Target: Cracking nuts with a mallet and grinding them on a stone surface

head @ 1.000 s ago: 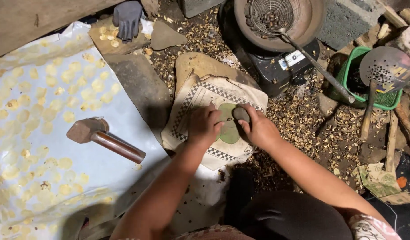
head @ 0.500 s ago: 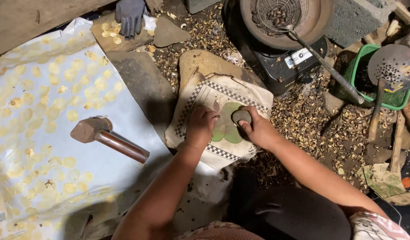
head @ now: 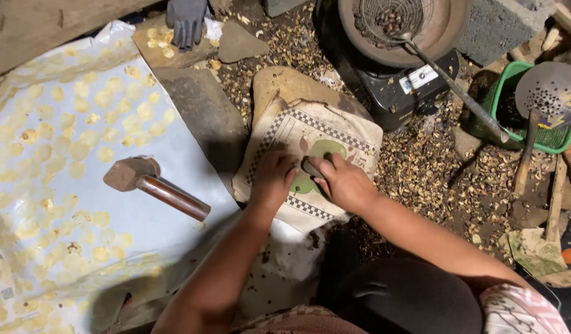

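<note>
Both hands rest on a printed cloth sack (head: 335, 133) draped over a flat stone (head: 285, 83). My right hand (head: 342, 184) grips a small dark stone (head: 311, 167) pressed on the sack. Beside it, my left hand (head: 273, 179) has its fingers bent down onto the cloth; whatever lies under them is hidden. A wooden-handled mallet (head: 152, 185) lies to the left on a plastic sheet (head: 44, 204) covered with several flattened pale discs.
A black stove (head: 390, 93) with a clay pan and wire basket (head: 393, 17) of dark nuts stands behind. A green basket (head: 502, 99) with a perforated ladle (head: 548, 93) sits right. Shell litter covers the ground. A dark glove (head: 186, 21) lies at the top.
The view has shifted slightly. My hands stay together on the sack, with the right hand's stone lowered onto the cloth.
</note>
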